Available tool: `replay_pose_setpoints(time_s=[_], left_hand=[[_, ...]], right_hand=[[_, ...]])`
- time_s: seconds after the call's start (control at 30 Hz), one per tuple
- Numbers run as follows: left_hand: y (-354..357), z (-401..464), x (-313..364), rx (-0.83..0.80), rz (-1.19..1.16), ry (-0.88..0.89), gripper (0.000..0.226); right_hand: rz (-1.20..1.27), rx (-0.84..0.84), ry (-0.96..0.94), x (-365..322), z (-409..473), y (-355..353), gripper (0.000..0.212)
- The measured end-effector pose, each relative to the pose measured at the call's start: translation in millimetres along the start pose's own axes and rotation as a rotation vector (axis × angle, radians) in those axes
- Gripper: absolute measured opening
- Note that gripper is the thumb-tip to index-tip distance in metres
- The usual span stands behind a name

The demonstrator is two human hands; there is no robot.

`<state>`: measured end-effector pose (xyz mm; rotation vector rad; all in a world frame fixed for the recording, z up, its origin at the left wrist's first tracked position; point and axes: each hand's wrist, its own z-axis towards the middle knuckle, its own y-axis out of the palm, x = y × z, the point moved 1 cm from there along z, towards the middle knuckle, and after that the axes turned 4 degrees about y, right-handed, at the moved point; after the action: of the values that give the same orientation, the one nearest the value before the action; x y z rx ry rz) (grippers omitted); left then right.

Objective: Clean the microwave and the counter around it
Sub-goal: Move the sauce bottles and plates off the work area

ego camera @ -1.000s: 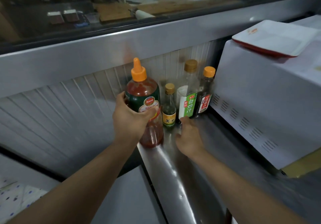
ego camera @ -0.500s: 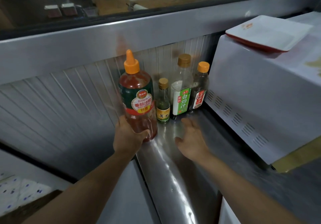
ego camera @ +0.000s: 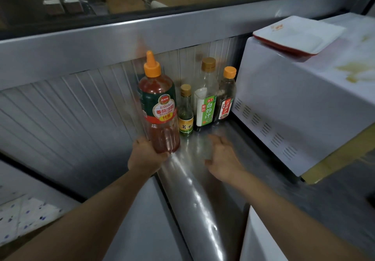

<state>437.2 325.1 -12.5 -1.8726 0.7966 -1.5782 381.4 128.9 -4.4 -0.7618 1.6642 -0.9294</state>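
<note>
A white microwave stands on the steel counter at the right, with yellowish stains on its top. My left hand grips the base of a big ketchup bottle with an orange nozzle cap, at the counter's left edge. Empty, with its fingers spread, my right hand hovers low over the counter, just in front of the bottles. A small green bottle, a tall clear bottle with a green label and a dark sauce bottle stand in a row against the ribbed back wall.
A white square plate with a red underside lies on top of the microwave. A steel ledge runs above the ribbed wall, with a window behind it. A yellow block shows under the microwave's near corner. White appliance surfaces sit below the counter.
My left hand has slid from the ketchup bottle's middle down to its base, showing the label. My right hand has drawn back from the bottles and opened.
</note>
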Motion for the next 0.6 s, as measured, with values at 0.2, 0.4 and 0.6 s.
replay_pose_setpoints(time_s=[0.2,0.4,0.6], left_hand=[[-2.4,-50.2,21.4,-0.271,0.372,0.118,0.082],[-3.2,-91.4,55.9,-0.315,0.497,0.291,0.073],[10.0,-136.4,81.0,-0.372,0.542,0.392,0.067]], right_hand=[[-0.102,-0.019,-0.027,-4.4,-39.3,-25.7,0.072],[-0.232,-0.001,-0.017,7.3,-92.1,-52.9,0.072],[-0.29,-0.014,0.009,34.8,-138.8,-76.2,0.072]])
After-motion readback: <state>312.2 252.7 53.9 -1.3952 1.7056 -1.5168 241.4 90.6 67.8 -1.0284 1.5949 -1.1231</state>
